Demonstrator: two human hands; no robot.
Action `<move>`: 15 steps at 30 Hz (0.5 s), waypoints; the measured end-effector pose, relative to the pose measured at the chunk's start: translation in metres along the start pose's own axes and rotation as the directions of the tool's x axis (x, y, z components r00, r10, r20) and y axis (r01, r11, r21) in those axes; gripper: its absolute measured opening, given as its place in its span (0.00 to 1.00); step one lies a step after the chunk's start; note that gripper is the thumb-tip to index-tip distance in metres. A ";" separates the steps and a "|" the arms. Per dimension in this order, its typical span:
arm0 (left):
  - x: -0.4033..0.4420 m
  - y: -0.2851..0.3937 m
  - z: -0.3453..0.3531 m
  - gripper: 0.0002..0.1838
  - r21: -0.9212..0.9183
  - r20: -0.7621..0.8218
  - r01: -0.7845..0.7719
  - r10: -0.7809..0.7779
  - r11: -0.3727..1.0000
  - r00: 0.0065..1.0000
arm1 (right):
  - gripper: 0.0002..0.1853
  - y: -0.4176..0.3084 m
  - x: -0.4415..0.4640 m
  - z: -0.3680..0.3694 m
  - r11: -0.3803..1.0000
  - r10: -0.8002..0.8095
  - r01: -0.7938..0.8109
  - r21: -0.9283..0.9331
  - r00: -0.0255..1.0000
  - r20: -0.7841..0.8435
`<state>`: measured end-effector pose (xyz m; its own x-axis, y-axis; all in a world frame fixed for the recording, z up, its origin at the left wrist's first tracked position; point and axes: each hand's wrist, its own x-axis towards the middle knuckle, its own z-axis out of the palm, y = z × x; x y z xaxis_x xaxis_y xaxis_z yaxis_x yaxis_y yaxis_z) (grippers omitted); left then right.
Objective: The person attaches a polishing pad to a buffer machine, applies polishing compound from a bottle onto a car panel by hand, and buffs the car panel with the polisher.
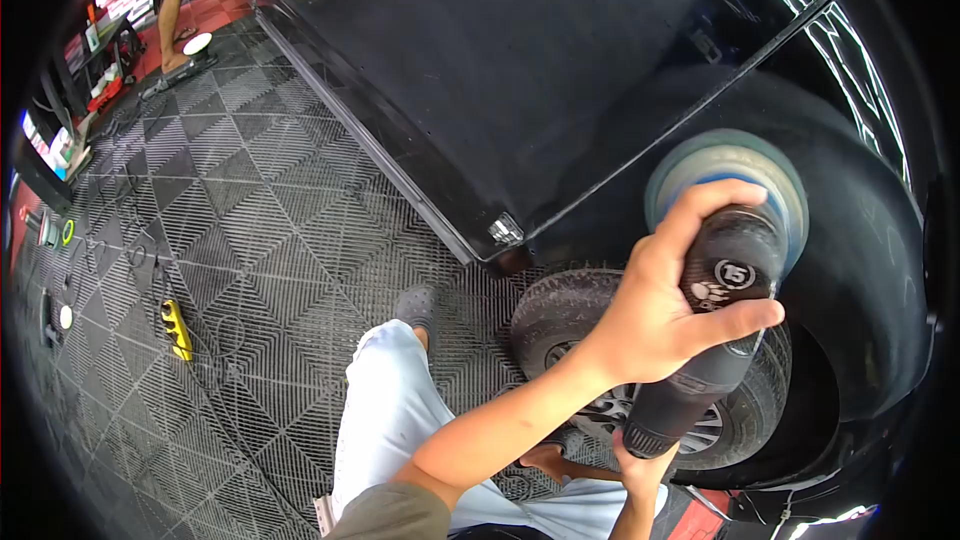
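A black polisher (735, 240) with a "15" mark lies across the right half of the view. My left hand (665, 305) is wrapped over its front body, fingers curled near the head and thumb along the near side. Lower down, my right hand (638, 465) grips the rear end of the tool, partly hidden by it. The round pad (700, 155) rests against the glossy dark car panel (860, 230) above the wheel arch, and its rim looks blurred. Left of the pad, a seam separates this panel from the dark door (480, 70).
Below the polisher is a car wheel (560, 315). Grey floor tiles (250, 220) carry cables and a yellow power strip (176, 330). At the upper left, another person's leg (172, 25) stands beside a tool with a white pad (197, 43).
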<state>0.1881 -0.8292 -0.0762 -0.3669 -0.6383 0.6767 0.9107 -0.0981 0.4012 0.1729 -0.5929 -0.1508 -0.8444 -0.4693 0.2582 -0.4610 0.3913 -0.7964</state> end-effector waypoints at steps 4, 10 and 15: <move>-0.011 -0.012 -0.015 0.40 0.003 -0.022 -0.006 0.006 1.000 1.000 | 0.12 0.033 0.001 0.009 0.999 -0.014 0.015 -0.052 1.000 0.020; -0.055 -0.029 -0.057 0.38 0.027 -0.214 0.019 -0.013 0.999 0.977 | 0.20 0.077 0.001 0.023 0.994 -0.057 0.072 -0.077 0.983 0.175; -0.022 -0.012 -0.014 0.42 0.166 -0.143 0.011 0.013 0.986 0.990 | 0.22 0.040 0.008 -0.002 0.981 0.194 -0.185 -0.064 0.959 0.206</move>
<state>0.1882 -0.8246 -0.1047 -0.3242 -0.7421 0.5867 0.8624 0.0231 0.5057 0.1472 -0.5793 -0.1799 -0.8431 -0.5374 -0.0196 -0.3136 0.5211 -0.7938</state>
